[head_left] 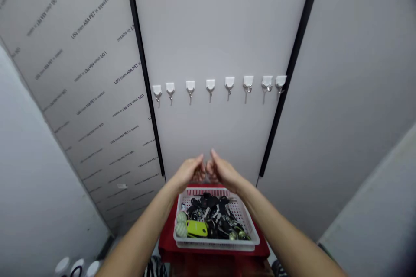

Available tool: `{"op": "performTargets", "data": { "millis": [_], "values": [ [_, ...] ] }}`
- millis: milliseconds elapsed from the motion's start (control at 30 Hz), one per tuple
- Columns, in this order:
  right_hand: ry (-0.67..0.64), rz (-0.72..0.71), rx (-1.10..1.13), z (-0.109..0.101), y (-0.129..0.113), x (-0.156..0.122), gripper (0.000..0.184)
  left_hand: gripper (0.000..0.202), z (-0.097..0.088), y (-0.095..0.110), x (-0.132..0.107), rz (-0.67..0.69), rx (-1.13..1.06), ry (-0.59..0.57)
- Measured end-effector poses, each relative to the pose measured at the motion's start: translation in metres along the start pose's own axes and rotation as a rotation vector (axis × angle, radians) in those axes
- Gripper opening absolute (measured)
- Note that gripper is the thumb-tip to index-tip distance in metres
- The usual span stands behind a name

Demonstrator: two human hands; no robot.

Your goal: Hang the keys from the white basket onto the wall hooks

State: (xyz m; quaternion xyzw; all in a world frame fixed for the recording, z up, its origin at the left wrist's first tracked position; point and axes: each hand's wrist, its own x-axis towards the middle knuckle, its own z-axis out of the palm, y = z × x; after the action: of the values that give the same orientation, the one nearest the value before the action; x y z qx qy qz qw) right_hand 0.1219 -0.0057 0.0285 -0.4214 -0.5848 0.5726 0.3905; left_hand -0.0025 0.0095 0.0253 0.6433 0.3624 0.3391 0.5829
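My left hand (191,170) and my right hand (222,172) face each other just above the far edge of a white plastic basket (215,246). Both hands have curled fingers and raised thumbs, and their fingers nearly meet. Slight blur and the folded fingers hide whether anything small is inside. Below them, the basket is filled with a heap of black and metal keys (212,212). A yellow-green key case (196,229) lies at its near left, beside pale green round balls (181,223). A few shiny round pieces (238,235) sit at the near right.
A red-covered stand (169,242) carries the basket. Ahead, a row of several white wall hooks (210,85) crosses the pale panel between two black strips (143,58). Printed film (91,69) covers the left panel. White-topped containers (78,266) stand at lower left.
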Motion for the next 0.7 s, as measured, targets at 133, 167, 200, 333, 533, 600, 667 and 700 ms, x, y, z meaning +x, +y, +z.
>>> {"op": "performTargets", "data": {
  "millis": [133,167,200,333,533,600,667,700],
  "values": [
    [0.072,-0.066,-0.592,0.016,0.072,-0.022,0.037,0.021,0.007,-0.072,-0.038,0.037,0.668,0.118],
    [0.05,-0.1,-0.708,0.019,0.086,-0.029,0.033,0.021,0.01,-0.085,-0.048,0.029,0.779,0.11],
    [0.019,-0.131,-0.792,0.022,0.097,-0.035,0.032,0.021,0.013,-0.096,-0.057,0.031,0.868,0.118],
    [-0.085,-0.174,-0.902,0.029,0.112,-0.048,0.035,0.021,0.022,-0.113,-0.077,0.06,0.976,0.175],
    [0.016,-0.087,-0.992,0.027,0.111,-0.041,0.03,0.03,0.007,-0.109,-0.077,0.077,0.88,0.172],
    [0.017,-0.048,-1.047,0.025,0.112,-0.037,0.03,0.031,0.001,-0.107,-0.078,0.069,0.881,0.117],
    [-0.017,-0.024,-1.079,0.024,0.113,-0.034,0.032,0.031,-0.003,-0.105,-0.079,0.067,0.894,0.069],
    [-0.03,-0.02,-1.087,0.024,0.114,-0.033,0.032,0.031,-0.004,-0.105,-0.079,0.067,0.902,0.059]
  ]
}}
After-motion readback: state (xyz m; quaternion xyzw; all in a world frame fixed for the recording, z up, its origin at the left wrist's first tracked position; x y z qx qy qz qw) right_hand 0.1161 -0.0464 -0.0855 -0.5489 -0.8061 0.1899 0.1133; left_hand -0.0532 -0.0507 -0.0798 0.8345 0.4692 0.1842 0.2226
